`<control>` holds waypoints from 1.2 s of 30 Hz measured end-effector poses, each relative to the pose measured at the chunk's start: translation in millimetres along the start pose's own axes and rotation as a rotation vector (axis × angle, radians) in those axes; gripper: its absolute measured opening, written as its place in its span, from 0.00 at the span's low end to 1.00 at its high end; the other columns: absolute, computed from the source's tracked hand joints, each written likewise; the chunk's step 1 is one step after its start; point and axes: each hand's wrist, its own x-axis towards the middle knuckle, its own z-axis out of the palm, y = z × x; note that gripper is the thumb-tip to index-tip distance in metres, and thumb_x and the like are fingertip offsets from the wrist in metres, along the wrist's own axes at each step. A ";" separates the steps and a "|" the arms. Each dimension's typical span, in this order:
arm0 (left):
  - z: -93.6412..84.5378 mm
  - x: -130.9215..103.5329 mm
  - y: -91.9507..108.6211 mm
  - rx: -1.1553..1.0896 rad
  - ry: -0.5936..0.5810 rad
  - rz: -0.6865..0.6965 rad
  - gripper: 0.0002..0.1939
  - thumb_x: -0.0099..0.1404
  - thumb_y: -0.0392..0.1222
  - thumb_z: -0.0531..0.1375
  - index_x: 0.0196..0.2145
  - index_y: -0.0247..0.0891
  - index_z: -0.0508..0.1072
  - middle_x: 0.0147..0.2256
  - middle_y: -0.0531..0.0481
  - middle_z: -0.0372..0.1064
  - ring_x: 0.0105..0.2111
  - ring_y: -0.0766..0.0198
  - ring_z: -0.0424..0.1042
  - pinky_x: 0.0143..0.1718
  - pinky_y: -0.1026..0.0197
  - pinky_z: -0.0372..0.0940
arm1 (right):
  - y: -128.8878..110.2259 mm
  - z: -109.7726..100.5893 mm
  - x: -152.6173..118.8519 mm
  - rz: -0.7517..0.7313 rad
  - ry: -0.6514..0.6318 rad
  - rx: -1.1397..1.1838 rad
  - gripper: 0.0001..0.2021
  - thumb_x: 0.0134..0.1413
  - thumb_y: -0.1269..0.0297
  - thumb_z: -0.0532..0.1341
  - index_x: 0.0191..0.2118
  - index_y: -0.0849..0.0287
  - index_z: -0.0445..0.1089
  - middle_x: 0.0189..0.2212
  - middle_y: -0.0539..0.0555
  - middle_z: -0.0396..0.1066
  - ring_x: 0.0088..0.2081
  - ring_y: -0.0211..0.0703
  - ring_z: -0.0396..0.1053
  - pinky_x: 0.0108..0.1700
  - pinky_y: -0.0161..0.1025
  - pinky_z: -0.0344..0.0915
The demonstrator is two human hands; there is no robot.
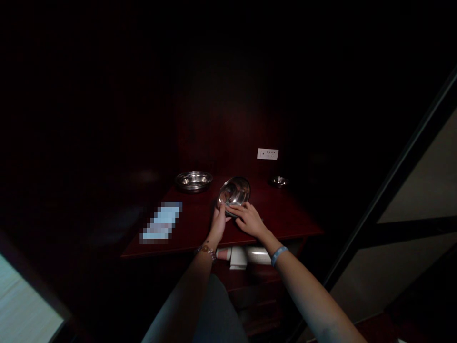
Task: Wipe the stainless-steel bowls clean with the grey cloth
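A shiny metal bowl (pixel 238 189) is tilted up over the dark red shelf top, its hollow side facing me. My left hand (pixel 218 220) grips the bowl's near left edge, thumb over the rim and fingers behind it. On the near right edge, my right hand (pixel 249 220) has its fingers laid over the rim, reaching toward my left thumb. Whether anything small lies between the fingers is hidden. A wider metal basin (pixel 193 181) rests at the back left, and a small metal dish (pixel 279 181) sits at the back right.
A blurred pale blue rectangle (pixel 162 221) lies on the left of the shelf top (pixel 194 228). Below it are a pink-and-white cup (pixel 223 254), a white box (pixel 238 258) and a white roll (pixel 259 255). A white socket panel (pixel 267 154) is on the back wall.
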 end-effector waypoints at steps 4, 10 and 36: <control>2.2 -0.8 2.0 -0.010 -0.015 -0.005 0.26 0.67 0.55 0.55 0.59 0.42 0.65 0.57 0.39 0.66 0.52 0.54 0.72 0.43 0.54 0.74 | -0.4 0.4 -0.3 0.112 -0.005 -0.106 0.23 0.62 0.66 0.54 0.61 0.43 0.64 0.61 0.45 0.64 0.51 0.51 0.59 0.51 0.46 0.58; 5.9 -2.2 5.3 0.020 -0.020 -0.010 0.29 0.67 0.59 0.54 0.60 0.42 0.63 0.58 0.38 0.65 0.51 0.53 0.73 0.40 0.56 0.74 | -0.2 0.6 -1.2 0.234 0.066 -0.223 0.23 0.61 0.67 0.54 0.61 0.45 0.64 0.63 0.47 0.61 0.55 0.55 0.56 0.53 0.50 0.56; 0.9 4.4 -3.5 -0.075 0.007 -0.020 0.26 0.68 0.55 0.55 0.60 0.44 0.63 0.60 0.40 0.63 0.55 0.54 0.69 0.47 0.51 0.73 | 8.0 9.5 -2.2 0.063 0.066 -0.021 0.29 0.58 0.73 0.54 0.66 0.52 0.57 0.62 0.55 0.62 0.56 0.49 0.59 0.59 0.48 0.55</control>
